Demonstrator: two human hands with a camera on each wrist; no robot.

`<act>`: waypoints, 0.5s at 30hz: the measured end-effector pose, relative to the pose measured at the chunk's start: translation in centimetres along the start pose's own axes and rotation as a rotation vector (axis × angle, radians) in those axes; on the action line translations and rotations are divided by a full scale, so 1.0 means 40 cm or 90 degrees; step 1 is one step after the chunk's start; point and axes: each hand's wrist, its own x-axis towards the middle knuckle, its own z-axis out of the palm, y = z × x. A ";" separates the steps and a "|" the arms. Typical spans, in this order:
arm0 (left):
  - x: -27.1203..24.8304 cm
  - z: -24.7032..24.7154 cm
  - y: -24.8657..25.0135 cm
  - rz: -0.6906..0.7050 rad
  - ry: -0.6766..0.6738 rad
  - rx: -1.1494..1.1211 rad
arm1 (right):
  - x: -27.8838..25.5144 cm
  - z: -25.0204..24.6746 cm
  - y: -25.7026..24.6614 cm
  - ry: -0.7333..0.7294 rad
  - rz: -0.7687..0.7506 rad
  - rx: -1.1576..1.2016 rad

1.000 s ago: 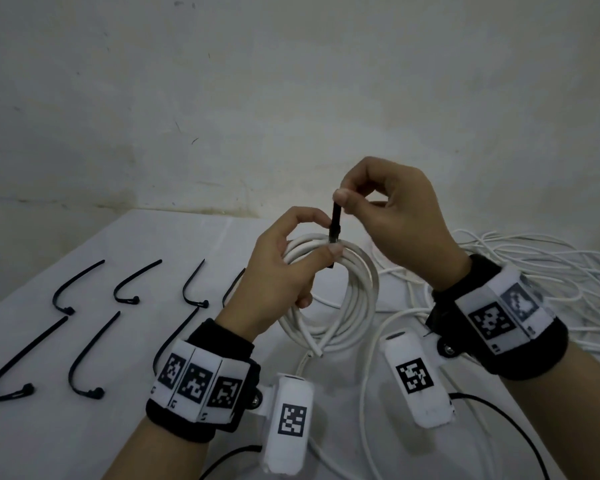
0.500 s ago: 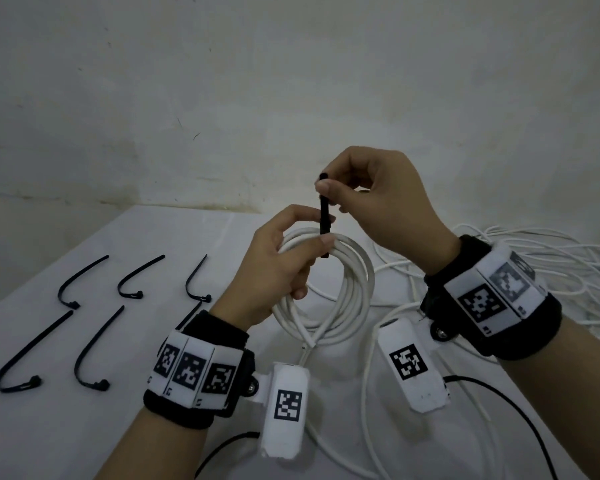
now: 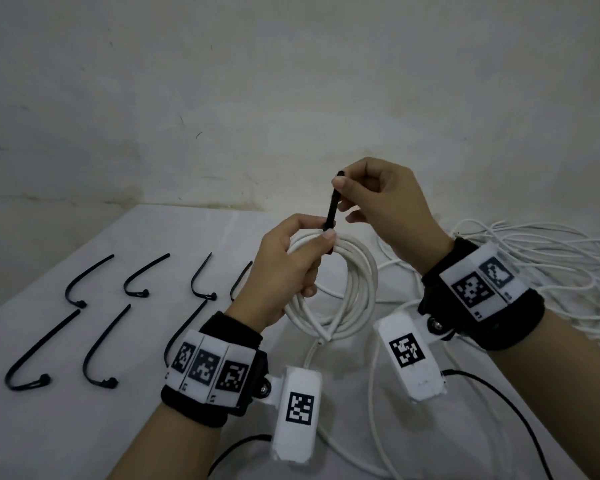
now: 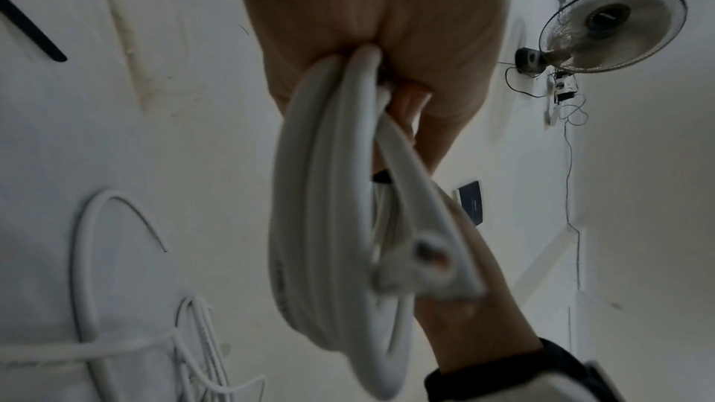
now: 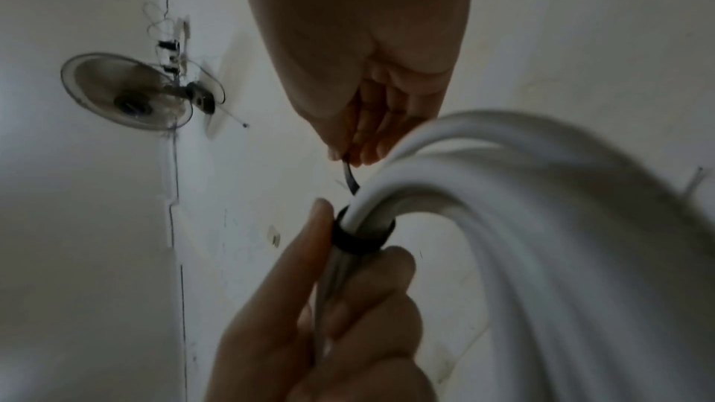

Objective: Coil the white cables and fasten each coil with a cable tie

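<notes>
- Since a second ago the right hand (image 3: 383, 202) has drawn the tail of the black cable tie (image 3: 332, 211) further up, so more strap stands above the coil than before.
- That hand pinches the tail between thumb and forefinger, the other fingers curled in.
- Left hand (image 3: 284, 268) holds the white coil (image 3: 354, 289) at its top, thumb and forefinger pinching right where the tie's loop (image 5: 361, 236) wraps the strands. Coil hangs in the air over the table (image 3: 66, 427), not resting on it.
- Loop looks snug around the bundle in the right wrist view, though I can't tell if it's fully cinched.
- My guess on feel: that cable is light but springy and smooth, so the turns will want to fan out. Best held right beside the tie, squeezing all strands together.
- The tie itself is thin, stiff plastic, so grab it near the tip for a straight pull.
- Six or so spare ties (image 3: 94, 275) lie in rows on the left; a loose heap of cable (image 3: 551, 258) waits on the right.
</notes>
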 end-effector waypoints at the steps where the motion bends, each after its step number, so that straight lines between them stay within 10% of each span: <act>1: 0.002 0.000 0.000 0.007 0.014 -0.010 | -0.011 0.002 0.003 -0.025 -0.004 -0.012; 6: 0.015 -0.012 0.008 0.034 0.073 -0.108 | -0.091 0.019 0.041 -0.136 0.027 -0.022; 15: 0.012 -0.011 -0.013 0.068 0.066 0.077 | -0.103 0.031 0.071 0.030 -0.005 0.073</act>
